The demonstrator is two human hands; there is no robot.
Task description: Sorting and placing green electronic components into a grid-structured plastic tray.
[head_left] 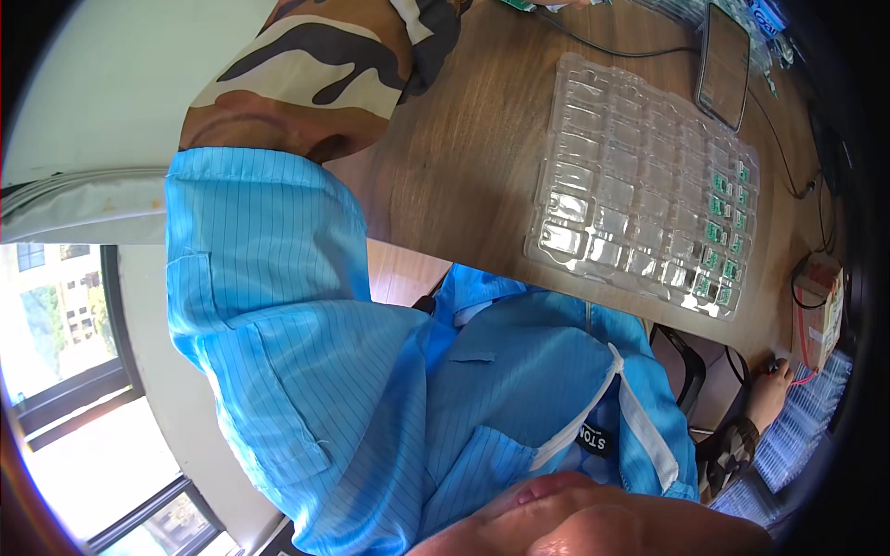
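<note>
My left arm, in a blue striped sleeve with a camouflage cuff, reaches over the wooden table to the top edge. Only a sliver of my left hand [567, 4] shows there, its fingers mostly cut off, close to a green circuit board [521, 4]. At the far right, my right hand [768, 397] is closed around a small dark object that I cannot make out. It is beside stacked clear plastic trays [797, 422]. A clear blister tray [640, 190] lies on the table between my hands, with several small green circuit boards [714, 232] in its right-hand columns.
A dark smartphone [723, 67] lies at the blister tray's far right corner, near a black cable [612, 48]. Clear plastic packaging [681, 9] is at the top. A small box with red wires [820, 301] stands near the table's right edge [774, 306]. Windows [69, 320] are at left.
</note>
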